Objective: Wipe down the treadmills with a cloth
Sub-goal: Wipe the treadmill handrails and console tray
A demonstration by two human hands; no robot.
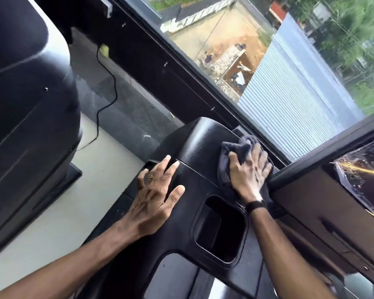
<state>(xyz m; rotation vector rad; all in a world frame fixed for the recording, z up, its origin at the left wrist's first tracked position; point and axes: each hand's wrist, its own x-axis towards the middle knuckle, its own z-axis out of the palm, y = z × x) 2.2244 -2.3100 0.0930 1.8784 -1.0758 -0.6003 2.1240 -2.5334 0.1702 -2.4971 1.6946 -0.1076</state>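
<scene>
The right hand [249, 169] is pressing a grey cloth [238, 147] with spread fingers onto the far end of the black treadmill console [194, 147]; the left hand [158, 190] is resting flat, fingers straight, on its left side.

A large window [268, 61] in a dark frame [181, 61] is seen ahead, daylight coming through. Outside, a corrugated roof [289, 100], bare earth and blurred trees [354, 29] are visible. A pale floor [73, 201] is crossed by 1 thin black cable [108, 100].
</scene>
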